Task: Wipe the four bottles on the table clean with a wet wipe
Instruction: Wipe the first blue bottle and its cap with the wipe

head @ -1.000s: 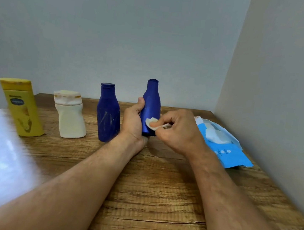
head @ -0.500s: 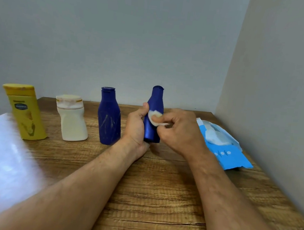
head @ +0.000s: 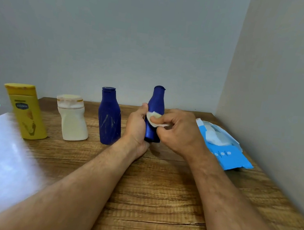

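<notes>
The left hand [head: 137, 126] grips the slim blue bottle [head: 155, 113] upright (neck well above the fist), its base near the table [head: 158, 189]. The right hand [head: 179, 130] pinches the wet wipe [head: 153, 119] against the bottle's waist, just beside the left thumb, so I'd expect strokes along its standing length.

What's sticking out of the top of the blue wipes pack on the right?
A white wipe pokes up through the opening of the blue wipes pack. The rest of the stack inside is hidden by the wrapper.
</notes>
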`<state>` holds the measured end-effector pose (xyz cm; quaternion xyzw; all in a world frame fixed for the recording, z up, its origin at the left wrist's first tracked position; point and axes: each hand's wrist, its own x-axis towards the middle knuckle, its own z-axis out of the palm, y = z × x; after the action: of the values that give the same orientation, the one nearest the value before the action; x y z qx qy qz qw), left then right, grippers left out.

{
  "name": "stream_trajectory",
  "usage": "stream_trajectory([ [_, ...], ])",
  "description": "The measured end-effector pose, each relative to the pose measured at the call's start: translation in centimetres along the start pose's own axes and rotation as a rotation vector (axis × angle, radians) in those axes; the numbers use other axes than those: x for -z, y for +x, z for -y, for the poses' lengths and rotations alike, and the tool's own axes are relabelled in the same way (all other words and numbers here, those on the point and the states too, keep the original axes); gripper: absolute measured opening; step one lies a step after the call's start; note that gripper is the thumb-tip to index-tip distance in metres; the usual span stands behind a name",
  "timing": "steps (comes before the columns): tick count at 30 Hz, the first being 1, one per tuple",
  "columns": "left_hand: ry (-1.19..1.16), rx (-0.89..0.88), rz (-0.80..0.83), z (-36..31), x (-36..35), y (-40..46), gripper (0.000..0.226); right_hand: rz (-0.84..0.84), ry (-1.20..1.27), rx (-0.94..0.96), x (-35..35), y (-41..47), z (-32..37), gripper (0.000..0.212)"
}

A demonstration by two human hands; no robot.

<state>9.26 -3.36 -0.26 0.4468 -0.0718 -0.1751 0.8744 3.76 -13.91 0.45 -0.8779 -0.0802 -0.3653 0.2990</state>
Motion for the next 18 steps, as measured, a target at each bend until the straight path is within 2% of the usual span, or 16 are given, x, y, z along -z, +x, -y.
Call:
stream_trajectory([
  [2,-0.008,0.019,-0.050,-0.04,-0.02,-0.06,0.047,0.088,0.052,0.016,-0.04,-0.30,-0.05,0.015],
  [4,-0.009,0.021,-0.065,-0.01,-0.11,-0.07,0.046,0.088,0.075,0.034,-0.11,-0.44,-0.07,0.015],
  [11,0.012,0.048,0.041,0.25,-0.45,-0.57,0.042,-0.206,-0.075,-0.069,-0.34,0.50,0.24,0.024],
  [13,-0.007,0.059,0.041,0.37,-0.50,-0.53,0.043,-0.172,-0.035,-0.074,-0.20,0.47,0.02,0.023],
  [18,-0.032,0.051,-0.032,0.07,-0.27,-0.19,0.045,0.064,0.033,0.010,0.18,-0.27,-0.03,0.017],
])
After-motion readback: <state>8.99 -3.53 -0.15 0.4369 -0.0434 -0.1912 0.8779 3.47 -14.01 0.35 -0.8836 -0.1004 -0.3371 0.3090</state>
